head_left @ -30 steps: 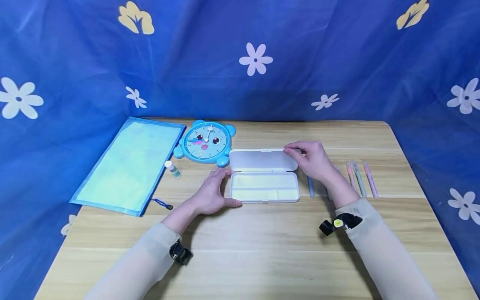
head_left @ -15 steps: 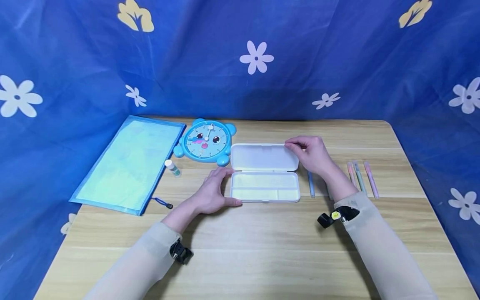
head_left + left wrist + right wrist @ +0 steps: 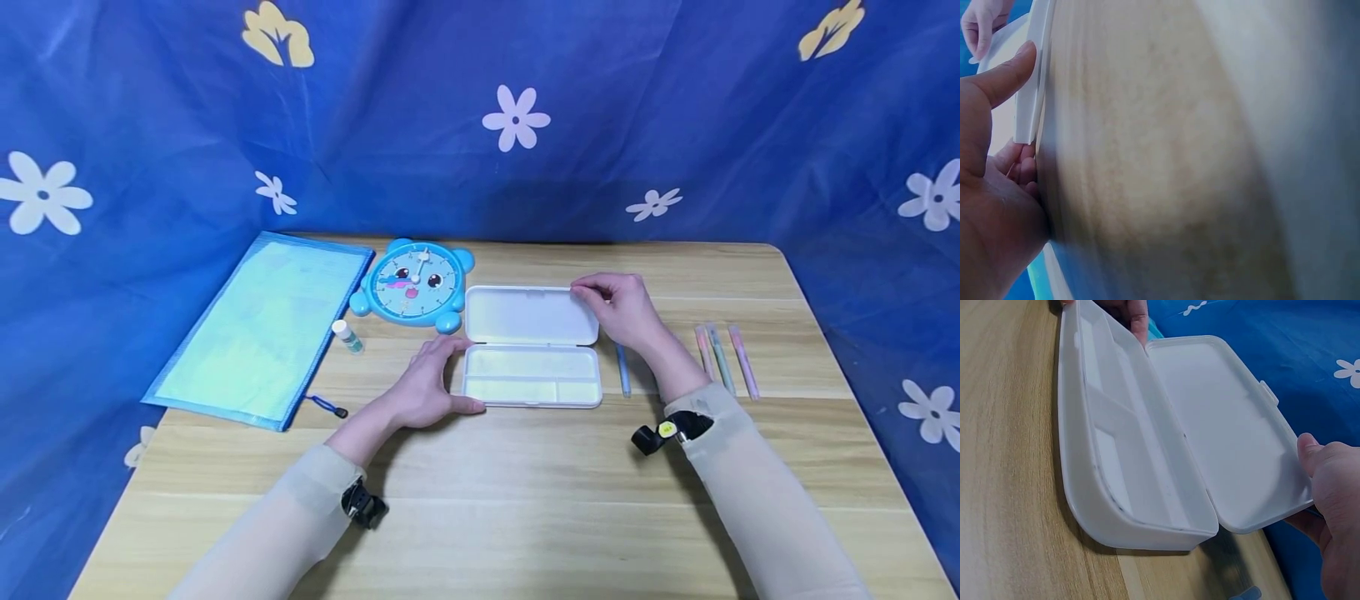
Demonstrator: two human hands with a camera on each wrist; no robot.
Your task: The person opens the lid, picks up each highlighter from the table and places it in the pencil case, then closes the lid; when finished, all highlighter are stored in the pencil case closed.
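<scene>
A white pencil case (image 3: pixel 531 392) lies opened on the table, its divided tray holding nothing. Its lid (image 3: pixel 531 317) leans back toward the curtain; the right wrist view shows the lid (image 3: pixel 1229 431) hinged to the tray. My left hand (image 3: pixel 427 387) grips the tray's left end, thumb at the front edge and fingers at the back, as the left wrist view also shows of the hand (image 3: pixel 997 194). With thumb and fingers, my right hand (image 3: pixel 626 312) pinches the lid's upper right corner; in the right wrist view that hand (image 3: pixel 1335 494) is at the lid's edge.
Left of the case are a blue toy clock (image 3: pixel 412 283), a small white-capped bottle (image 3: pixel 347 336) and a blue-edged mesh pouch (image 3: pixel 247 333). A blue pen (image 3: pixel 623 369) lies by the case's right side, with several pastel pens, one pink (image 3: pixel 743 361), farther right. A blue curtain (image 3: pixel 420 125) stands behind.
The lid has tilted farther back and up in view, my right hand rising slightly with it. My left hand keeps its hold on the tray.
</scene>
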